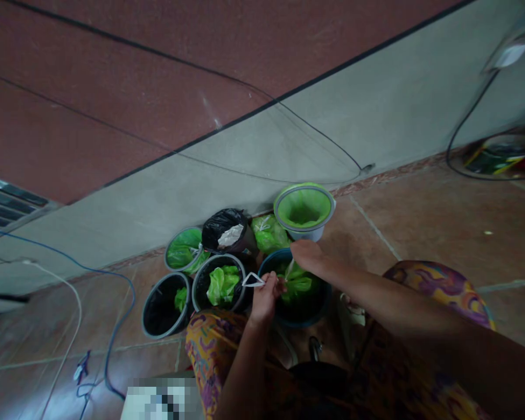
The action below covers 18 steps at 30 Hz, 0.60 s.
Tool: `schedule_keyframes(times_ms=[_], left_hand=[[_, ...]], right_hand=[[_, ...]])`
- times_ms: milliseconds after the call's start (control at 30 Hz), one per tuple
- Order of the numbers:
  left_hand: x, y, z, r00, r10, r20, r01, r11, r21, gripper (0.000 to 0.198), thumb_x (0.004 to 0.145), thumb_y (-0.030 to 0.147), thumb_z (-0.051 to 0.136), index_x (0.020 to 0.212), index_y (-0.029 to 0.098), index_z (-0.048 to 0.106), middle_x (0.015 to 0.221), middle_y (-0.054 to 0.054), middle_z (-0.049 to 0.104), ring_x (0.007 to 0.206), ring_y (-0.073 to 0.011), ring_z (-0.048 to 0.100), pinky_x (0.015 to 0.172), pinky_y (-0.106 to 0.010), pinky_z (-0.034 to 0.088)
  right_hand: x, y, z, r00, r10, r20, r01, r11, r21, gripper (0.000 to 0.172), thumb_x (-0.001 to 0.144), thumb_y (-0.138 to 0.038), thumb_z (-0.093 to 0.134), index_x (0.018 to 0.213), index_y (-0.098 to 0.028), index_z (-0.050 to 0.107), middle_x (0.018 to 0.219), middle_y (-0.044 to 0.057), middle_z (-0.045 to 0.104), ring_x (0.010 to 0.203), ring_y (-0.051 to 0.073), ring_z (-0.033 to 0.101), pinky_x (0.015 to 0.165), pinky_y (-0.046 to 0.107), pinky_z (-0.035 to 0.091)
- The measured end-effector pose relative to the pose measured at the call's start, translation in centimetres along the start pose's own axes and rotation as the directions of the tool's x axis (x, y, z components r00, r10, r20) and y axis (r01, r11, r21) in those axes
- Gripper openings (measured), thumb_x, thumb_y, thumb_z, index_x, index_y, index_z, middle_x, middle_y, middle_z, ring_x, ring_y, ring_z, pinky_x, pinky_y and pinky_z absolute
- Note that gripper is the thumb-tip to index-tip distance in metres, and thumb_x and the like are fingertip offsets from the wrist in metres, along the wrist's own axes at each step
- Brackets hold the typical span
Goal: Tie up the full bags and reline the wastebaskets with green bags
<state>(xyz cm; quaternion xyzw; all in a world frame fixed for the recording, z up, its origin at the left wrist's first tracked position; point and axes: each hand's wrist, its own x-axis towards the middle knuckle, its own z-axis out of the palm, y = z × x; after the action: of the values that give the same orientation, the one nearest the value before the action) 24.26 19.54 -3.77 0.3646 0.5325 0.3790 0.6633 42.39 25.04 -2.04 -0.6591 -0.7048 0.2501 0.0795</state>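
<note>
My left hand (265, 296) is closed on a white loop (252, 280). My right hand (308, 255) pinches the top of the green bag (300, 286), which sits in the blue bucket (320, 312) under both hands. Just left of my left hand stands a grey bucket (194, 291), and beyond it lies a black bag (227, 227). Past my right hand a lined bucket (306, 234) stands by the wall.
</note>
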Motion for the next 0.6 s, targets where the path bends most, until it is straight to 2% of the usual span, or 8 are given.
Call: schedule_keyframes(times_ms=[67,100,200,267,300,400,500,600], left_hand=[[0.5,0.5,0.1,1.000,-0.004,-0.016,0.004,1.000,-0.011,0.048,0.063,0.058,0.081,0.071,0.017,0.058,0.069,0.002,0.060,0.064,-0.0107,0.056,0.071,-0.029,0.049],[0.7,0.7,0.1,1.000,0.000,-0.011,0.000,1.000,-0.017,0.047,0.061,0.056,0.084,0.070,0.017,0.060,0.068,0.003,0.060,0.066,-0.0106,0.056,0.072,-0.028,0.048],[1.1,0.9,0.1,0.998,0.024,0.050,-0.023,1.000,-0.010,0.043,0.054,0.044,0.090,0.078,0.015,0.069,0.074,0.001,0.065,0.070,-0.0109,0.058,0.075,-0.027,0.047],[1.1,0.8,0.4,0.993,0.050,0.107,-0.056,0.997,0.050,0.040,0.056,0.040,0.090,0.083,0.015,0.073,0.078,-0.001,0.068,0.073,-0.0121,0.058,0.075,-0.027,0.045],[1.1,0.7,0.5,0.990,0.067,0.126,-0.080,0.992,0.096,0.038,0.058,0.040,0.088,0.083,0.014,0.074,0.077,-0.001,0.069,0.072,-0.0123,0.058,0.074,-0.026,0.045],[0.9,0.6,0.9,0.983,0.139,0.122,-0.165,0.957,0.237,0.034,0.069,0.047,0.080,0.078,0.014,0.074,0.067,0.001,0.065,0.064,-0.0116,0.052,0.067,-0.026,0.042],[0.7,0.6,0.8,0.974,0.196,0.112,-0.223,0.911,0.347,0.035,0.076,0.050,0.071,0.072,0.016,0.070,0.061,0.002,0.060,0.061,-0.0121,0.051,0.065,-0.026,0.040],[0.7,0.7,0.3,0.960,0.245,0.137,-0.280,0.864,0.418,0.039,0.084,0.051,0.062,0.065,0.017,0.064,0.061,0.001,0.060,0.064,-0.0133,0.053,0.069,-0.027,0.042]], right_hand=[[-0.2,-0.5,-1.3,0.999,-0.044,0.024,0.044,0.999,-0.015,0.030,0.084,-0.004,0.051,0.098,-0.005,0.078,0.106,0.023,0.074,0.106,0.033,0.069,0.088,0.036,0.052],[-0.2,-0.7,-1.9,0.993,-0.100,0.054,0.099,0.994,0.037,0.029,0.084,-0.006,0.052,0.097,-0.008,0.079,0.102,0.019,0.076,0.102,0.029,0.071,0.086,0.033,0.052],[-0.5,-1.0,-2.9,0.918,-0.341,0.204,0.244,0.889,0.388,0.026,0.084,-0.015,0.056,0.096,-0.014,0.079,0.083,0.008,0.077,0.078,0.019,0.072,0.071,0.024,0.052],[-0.7,-1.1,-2.9,0.856,-0.450,0.256,0.234,0.777,0.584,0.024,0.083,-0.019,0.057,0.095,-0.013,0.078,0.074,0.004,0.074,0.067,0.015,0.068,0.062,0.021,0.050],[-0.7,-1.1,-2.7,0.844,-0.474,0.251,0.221,0.734,0.642,0.023,0.082,-0.020,0.058,0.093,-0.012,0.077,0.072,0.003,0.072,0.066,0.014,0.067,0.061,0.021,0.049],[-0.7,-1.4,-1.9,0.892,-0.411,0.189,0.158,0.675,0.720,0.022,0.083,-0.021,0.059,0.093,-0.010,0.075,0.071,0.003,0.070,0.064,0.013,0.064,0.060,0.020,0.048],[-0.4,-1.6,-1.4,0.949,-0.271,0.161,0.077,0.696,0.714,0.032,0.087,-0.029,0.061,0.111,-0.010,0.070,0.077,0.004,0.071,0.062,0.012,0.063,0.055,0.019,0.046],[-0.3,-1.6,-1.1,0.924,-0.276,0.264,0.037,0.753,0.657,0.037,0.094,-0.037,0.055,0.118,-0.011,0.066,0.088,0.006,0.072,0.057,0.010,0.061,0.047,0.018,0.040]])
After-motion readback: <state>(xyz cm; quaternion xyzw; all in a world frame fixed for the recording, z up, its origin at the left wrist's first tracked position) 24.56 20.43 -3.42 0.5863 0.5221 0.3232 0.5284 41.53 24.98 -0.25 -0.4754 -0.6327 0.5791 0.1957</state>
